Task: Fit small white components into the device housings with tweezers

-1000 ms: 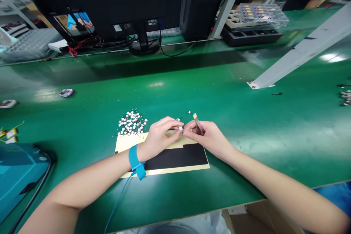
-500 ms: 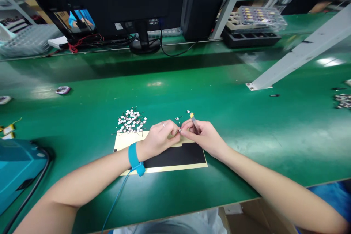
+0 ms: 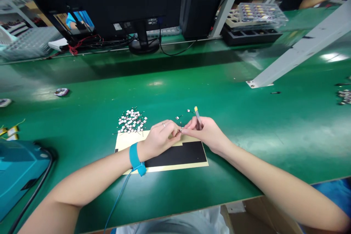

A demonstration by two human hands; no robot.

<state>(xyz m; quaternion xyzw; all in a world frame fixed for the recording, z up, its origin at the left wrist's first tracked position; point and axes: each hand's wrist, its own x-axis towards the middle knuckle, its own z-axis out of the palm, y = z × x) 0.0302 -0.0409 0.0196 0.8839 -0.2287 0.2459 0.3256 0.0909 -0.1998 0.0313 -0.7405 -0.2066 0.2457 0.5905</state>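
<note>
While my left hand (image 3: 161,136) pinches a small part (image 3: 181,129) over the yellow sheet (image 3: 130,139), my right hand (image 3: 210,131) grips a grey tool (image 3: 197,116), fingertips together at that part — fine handling, I judge, calling next for steadiness.

The tabletop (image 3: 164,93) is a glossy green, and the sheet (image 3: 124,139) on it is pale yellow crossed by a broad black band. The heaped small parts (image 3: 131,121) are speckled white and black, with dark leads. The slim tool (image 3: 197,117) is grey with a yellow end. The wristband (image 3: 134,156) is bright blue, its cord (image 3: 117,199) likewise blue. A teal machine (image 3: 20,175), black monitor (image 3: 123,0), red wires (image 3: 73,49) and pale grey post (image 3: 301,47) with dark marks add further colours.
</note>
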